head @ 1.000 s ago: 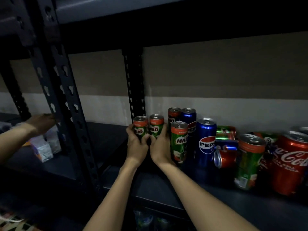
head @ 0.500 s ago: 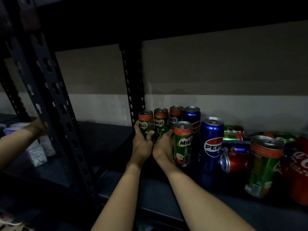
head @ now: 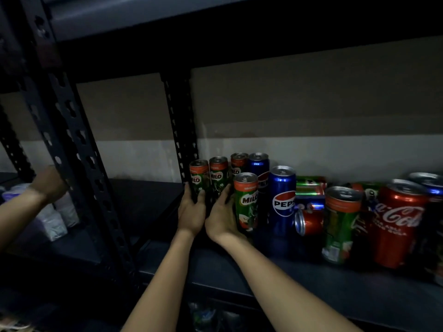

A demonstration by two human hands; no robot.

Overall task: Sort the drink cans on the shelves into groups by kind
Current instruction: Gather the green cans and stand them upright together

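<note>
Head view: my left hand (head: 191, 213) and right hand (head: 221, 215) each grip a Milo can (head: 199, 178), now pushed back beside the shelf post (head: 182, 130). Milo group is forming left of the Pepsi can (head: 282, 200).

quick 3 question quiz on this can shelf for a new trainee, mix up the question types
1. True or false: the left hand and the right hand each have a grip on a green Milo can at the left end of the shelf.
2. Multiple choice: the tall blue can standing right of the front Milo can is labelled A) Coca-Cola B) Pepsi C) Milo.
3. Fill in: the small red can beside the blue can is lying on its ____.

Key
1. True: the left Milo can and the second Milo can.
2. B
3. side
</note>
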